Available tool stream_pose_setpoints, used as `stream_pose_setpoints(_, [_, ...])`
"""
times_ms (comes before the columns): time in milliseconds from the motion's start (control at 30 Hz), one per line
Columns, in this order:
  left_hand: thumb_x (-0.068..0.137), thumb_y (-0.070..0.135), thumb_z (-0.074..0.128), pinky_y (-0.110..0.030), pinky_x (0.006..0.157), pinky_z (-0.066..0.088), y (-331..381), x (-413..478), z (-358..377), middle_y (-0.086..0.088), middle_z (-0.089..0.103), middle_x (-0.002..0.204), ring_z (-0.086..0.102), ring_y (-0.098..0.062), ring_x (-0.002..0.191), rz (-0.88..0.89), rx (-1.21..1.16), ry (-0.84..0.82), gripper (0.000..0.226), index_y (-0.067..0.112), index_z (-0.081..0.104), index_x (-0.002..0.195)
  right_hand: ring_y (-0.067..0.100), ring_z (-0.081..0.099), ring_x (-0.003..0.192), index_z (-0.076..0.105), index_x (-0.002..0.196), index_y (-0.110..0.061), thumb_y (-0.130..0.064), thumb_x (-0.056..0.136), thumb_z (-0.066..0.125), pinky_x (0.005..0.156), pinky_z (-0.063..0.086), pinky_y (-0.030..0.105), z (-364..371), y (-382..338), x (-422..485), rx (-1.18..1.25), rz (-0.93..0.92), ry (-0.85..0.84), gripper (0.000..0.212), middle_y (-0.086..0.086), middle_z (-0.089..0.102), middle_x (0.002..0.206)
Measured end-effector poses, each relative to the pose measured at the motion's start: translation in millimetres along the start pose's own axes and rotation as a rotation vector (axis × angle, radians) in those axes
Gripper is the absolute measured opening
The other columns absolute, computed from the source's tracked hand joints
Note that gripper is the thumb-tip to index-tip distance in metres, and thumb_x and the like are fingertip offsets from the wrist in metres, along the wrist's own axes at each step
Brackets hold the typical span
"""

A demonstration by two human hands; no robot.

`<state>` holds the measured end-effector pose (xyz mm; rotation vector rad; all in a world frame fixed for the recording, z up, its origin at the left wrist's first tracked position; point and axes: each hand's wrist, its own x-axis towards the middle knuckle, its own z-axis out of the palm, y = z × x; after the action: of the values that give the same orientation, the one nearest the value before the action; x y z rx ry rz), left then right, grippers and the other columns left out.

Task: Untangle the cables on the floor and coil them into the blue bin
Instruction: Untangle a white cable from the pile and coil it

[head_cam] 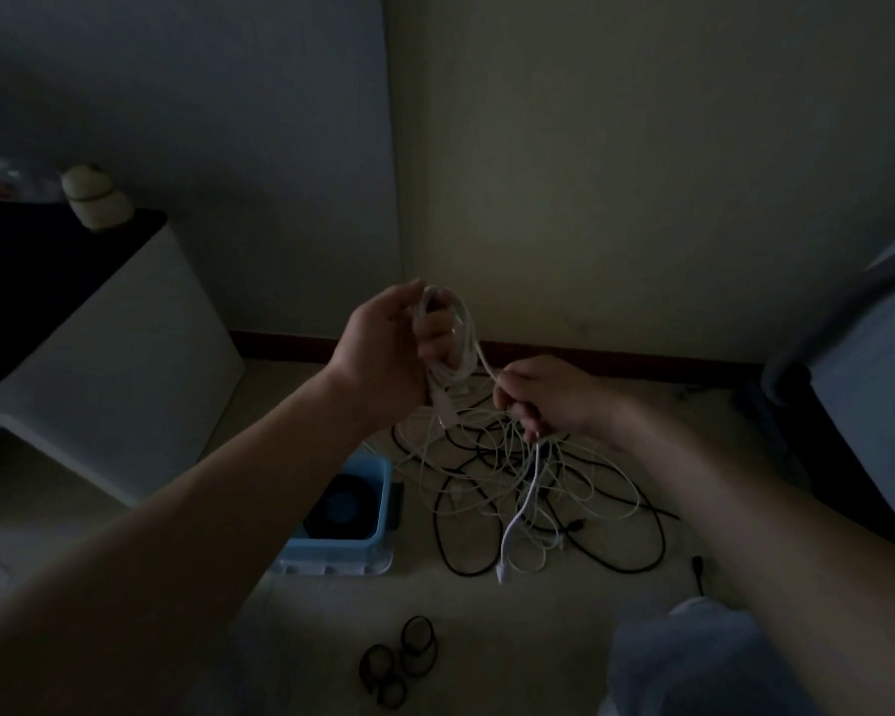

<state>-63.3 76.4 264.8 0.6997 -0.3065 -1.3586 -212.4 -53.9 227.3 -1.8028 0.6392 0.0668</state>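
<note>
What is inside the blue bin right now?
The blue bin holds a dark coil of cable lying flat on its bottom. The left forearm covers the bin's left part, so anything else there cannot be seen. No white cable shows inside.

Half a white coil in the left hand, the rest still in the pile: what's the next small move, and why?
Probably wrap one more loop: the left hand holds the white coil, and the right hand pinches the same cable where it leaves the coil. Its free end hangs over the pile, so slack looks available. The blue bin waits below.
</note>
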Motion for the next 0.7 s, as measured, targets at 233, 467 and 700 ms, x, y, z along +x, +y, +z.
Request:
stream_pose_setpoints(233, [0.104,0.021,0.032,-0.039,0.092,0.048,-1,1,2,-0.018,0.072,0.108,0.073,-0.028,0.094,0.140,-0.056,0.197,0.030,0.014,0.046,0.079,0.009,0.046,0.043,0.060,0.103,-0.029,-0.018,0.107,0.038,0.052,0.044,0.027,25,-4,0,-0.050,-0.071,-0.073,0.024,-0.008,0.052,0.052])
stream_pose_setpoints(467, [0.107,0.014,0.027,-0.048,0.111,0.040,0,4,-2,-0.026,0.065,0.124,0.068,-0.032,0.108,0.218,0.276,0.332,0.032,-0.007,0.052,0.109,0.010,0.042,0.039,0.069,0.087,-0.018,-0.015,0.101,0.053,0.045,0.036,0.026,33,-12,-4,0.003,-0.171,0.018,0.021,-0.002,0.053,0.052])
stream_pose_setpoints(700, [0.106,0.002,0.031,-0.020,0.073,0.056,-13,-2,3,-0.011,0.070,0.092,0.070,-0.011,0.082,0.368,0.796,0.268,0.028,-0.006,0.056,0.096,0.012,0.042,0.044,0.066,0.076,-0.003,-0.018,0.097,0.057,0.044,0.034,0.023,24,-29,-16,0.175,-0.249,0.060,0.028,-0.001,0.048,0.049])
